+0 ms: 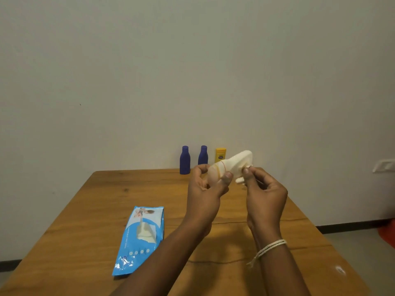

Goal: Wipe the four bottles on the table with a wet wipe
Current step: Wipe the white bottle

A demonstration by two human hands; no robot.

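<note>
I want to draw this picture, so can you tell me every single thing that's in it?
Blue bottles: two, dark blue, upright at the table's far edge by the wall.
Yellow bottle: one, yellow, upright just right of the blue ones.
White bottle: one, cream white, held tilted in the air above the table.
Wet wipe: one, white, pressed against the white bottle.
Wipes pack: one, light blue, lying flat on the table's left side.
Table: one, brown wood.
Wall: one, pale grey, with a white socket at right.
Left hand: one, gripping the white bottle.
Right hand: one, pinching the wet wipe; pale thread bracelet on its wrist.
</note>
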